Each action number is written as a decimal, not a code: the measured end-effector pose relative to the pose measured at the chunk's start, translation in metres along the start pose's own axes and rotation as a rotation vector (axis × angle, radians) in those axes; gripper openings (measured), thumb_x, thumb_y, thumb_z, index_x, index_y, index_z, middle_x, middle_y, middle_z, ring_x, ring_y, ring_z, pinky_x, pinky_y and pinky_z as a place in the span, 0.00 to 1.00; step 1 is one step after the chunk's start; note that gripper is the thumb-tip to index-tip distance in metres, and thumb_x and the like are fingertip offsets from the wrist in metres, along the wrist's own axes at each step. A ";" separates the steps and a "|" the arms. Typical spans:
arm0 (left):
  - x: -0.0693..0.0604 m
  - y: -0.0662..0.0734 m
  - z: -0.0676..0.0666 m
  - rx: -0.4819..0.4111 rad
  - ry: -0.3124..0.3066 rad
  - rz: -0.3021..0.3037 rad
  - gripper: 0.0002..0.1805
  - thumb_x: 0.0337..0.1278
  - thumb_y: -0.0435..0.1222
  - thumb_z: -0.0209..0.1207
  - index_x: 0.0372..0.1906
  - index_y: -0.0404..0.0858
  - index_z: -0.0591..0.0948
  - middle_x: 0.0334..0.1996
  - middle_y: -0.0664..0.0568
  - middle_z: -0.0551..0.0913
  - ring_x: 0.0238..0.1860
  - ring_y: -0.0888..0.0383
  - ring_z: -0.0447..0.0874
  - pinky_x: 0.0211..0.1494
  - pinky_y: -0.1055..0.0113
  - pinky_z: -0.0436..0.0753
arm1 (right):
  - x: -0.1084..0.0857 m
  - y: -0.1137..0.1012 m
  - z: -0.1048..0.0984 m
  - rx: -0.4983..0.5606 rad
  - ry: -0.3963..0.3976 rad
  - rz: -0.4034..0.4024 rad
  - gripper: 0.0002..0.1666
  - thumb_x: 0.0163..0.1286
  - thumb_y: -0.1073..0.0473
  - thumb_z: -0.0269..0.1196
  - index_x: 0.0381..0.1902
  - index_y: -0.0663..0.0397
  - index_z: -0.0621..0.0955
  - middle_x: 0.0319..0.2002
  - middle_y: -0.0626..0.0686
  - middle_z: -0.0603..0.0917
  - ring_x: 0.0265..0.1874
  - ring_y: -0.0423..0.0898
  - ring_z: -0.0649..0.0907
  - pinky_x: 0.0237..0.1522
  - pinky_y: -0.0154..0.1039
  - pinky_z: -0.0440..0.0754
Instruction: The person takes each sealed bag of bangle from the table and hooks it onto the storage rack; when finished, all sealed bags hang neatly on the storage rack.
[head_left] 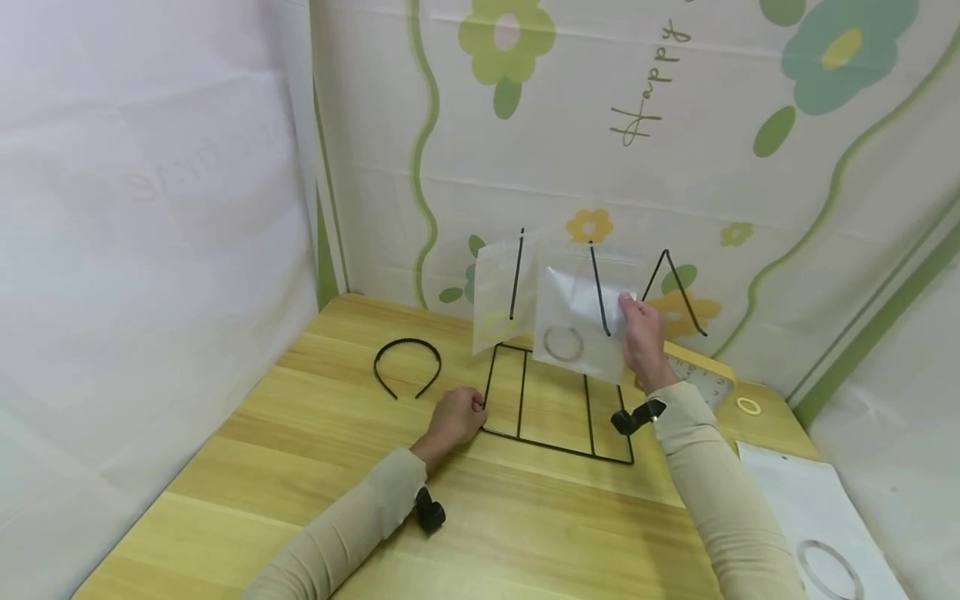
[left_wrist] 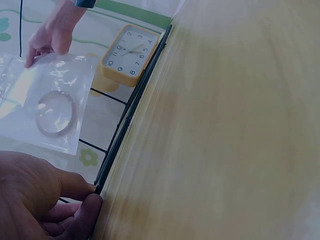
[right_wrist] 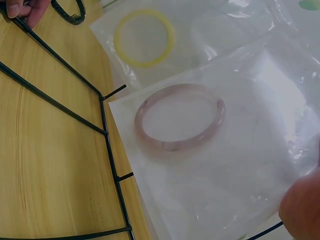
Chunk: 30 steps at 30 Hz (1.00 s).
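My left hand (head_left: 455,417) pinches the front left corner of a black wire rack (head_left: 557,446) standing on the table. My right hand (head_left: 643,337) grips the right edge of a clear plastic bag (head_left: 558,292), with the thumb on its front. Inside that bag lies a pale pinkish bangle (right_wrist: 170,145). The rack's middle prong (head_left: 599,287) shows against the bag; whether it passes through a hole I cannot tell. Left of it, a second clear bag (head_left: 491,275) hangs at the left prong (head_left: 517,279), holding a yellow bangle (right_wrist: 118,40).
A black toothed headband (head_left: 407,341) lies left of the rack. Behind my right forearm stands a yellow-framed clock (left_wrist: 129,52), with a small cream ring (head_left: 739,404) beside it. At the right edge lies a white bag (head_left: 795,475) with a pale bangle. The rack's right prong (head_left: 686,293) carries nothing.
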<state>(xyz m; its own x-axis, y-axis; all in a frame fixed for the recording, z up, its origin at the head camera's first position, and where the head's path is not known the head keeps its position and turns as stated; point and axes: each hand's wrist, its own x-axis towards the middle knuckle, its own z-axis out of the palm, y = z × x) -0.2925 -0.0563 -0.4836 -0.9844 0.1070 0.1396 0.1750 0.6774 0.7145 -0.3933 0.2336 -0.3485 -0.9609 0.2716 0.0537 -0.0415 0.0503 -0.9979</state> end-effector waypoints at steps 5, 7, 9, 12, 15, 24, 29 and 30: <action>0.001 0.001 0.000 0.005 -0.005 -0.008 0.10 0.56 0.31 0.63 0.43 0.33 0.84 0.32 0.51 0.85 0.31 0.60 0.81 0.39 0.62 0.83 | 0.004 0.003 -0.001 0.001 -0.003 -0.018 0.23 0.73 0.42 0.56 0.26 0.53 0.72 0.39 0.46 0.72 0.41 0.40 0.69 0.44 0.35 0.68; 0.001 0.001 0.000 0.006 -0.005 -0.009 0.11 0.56 0.31 0.64 0.44 0.33 0.84 0.32 0.51 0.85 0.31 0.60 0.82 0.39 0.63 0.83 | 0.006 0.005 -0.002 0.006 -0.014 -0.038 0.22 0.73 0.42 0.56 0.27 0.52 0.73 0.39 0.46 0.73 0.41 0.40 0.69 0.45 0.34 0.68; 0.002 0.001 0.000 0.003 -0.005 -0.009 0.11 0.56 0.31 0.64 0.44 0.33 0.84 0.33 0.50 0.85 0.31 0.59 0.82 0.39 0.62 0.83 | 0.009 0.009 -0.003 0.005 -0.031 -0.061 0.23 0.73 0.41 0.56 0.25 0.52 0.70 0.35 0.45 0.72 0.38 0.40 0.69 0.42 0.34 0.67; 0.002 0.002 0.000 -0.001 -0.007 -0.010 0.11 0.56 0.31 0.63 0.44 0.33 0.84 0.33 0.50 0.85 0.31 0.60 0.82 0.39 0.62 0.83 | 0.012 0.015 -0.005 -0.045 -0.042 -0.081 0.27 0.71 0.38 0.56 0.24 0.52 0.67 0.28 0.45 0.68 0.32 0.42 0.67 0.35 0.36 0.65; 0.002 0.002 0.001 0.002 -0.007 -0.012 0.10 0.56 0.31 0.63 0.43 0.34 0.85 0.33 0.50 0.85 0.30 0.60 0.81 0.39 0.62 0.83 | 0.013 0.021 -0.007 -0.103 -0.061 -0.088 0.30 0.69 0.34 0.55 0.26 0.54 0.67 0.30 0.45 0.69 0.34 0.42 0.69 0.35 0.35 0.67; 0.004 0.005 0.004 0.003 0.002 -0.006 0.11 0.56 0.31 0.63 0.44 0.33 0.85 0.33 0.50 0.86 0.31 0.59 0.82 0.39 0.62 0.83 | 0.010 0.038 -0.027 0.002 -0.100 -0.110 0.30 0.73 0.43 0.56 0.54 0.67 0.76 0.47 0.51 0.78 0.54 0.48 0.77 0.61 0.45 0.75; 0.004 0.000 0.004 0.007 -0.005 -0.026 0.11 0.56 0.31 0.63 0.45 0.34 0.85 0.33 0.50 0.86 0.30 0.61 0.81 0.39 0.63 0.83 | -0.007 0.051 -0.064 -0.105 -0.091 -0.128 0.28 0.74 0.46 0.56 0.56 0.67 0.76 0.44 0.47 0.85 0.46 0.38 0.83 0.52 0.35 0.80; 0.004 -0.001 0.003 0.007 -0.002 -0.027 0.12 0.56 0.31 0.63 0.45 0.34 0.84 0.33 0.50 0.86 0.30 0.61 0.81 0.39 0.63 0.83 | -0.011 0.053 -0.073 -0.137 -0.094 -0.136 0.28 0.74 0.47 0.56 0.56 0.67 0.76 0.43 0.46 0.86 0.45 0.37 0.84 0.49 0.33 0.81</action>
<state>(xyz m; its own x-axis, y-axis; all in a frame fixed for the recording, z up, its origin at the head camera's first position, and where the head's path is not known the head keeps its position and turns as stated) -0.2969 -0.0541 -0.4860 -0.9889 0.0900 0.1185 0.1478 0.6853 0.7131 -0.3647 0.3029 -0.3989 -0.9706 0.1625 0.1775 -0.1414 0.2121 -0.9670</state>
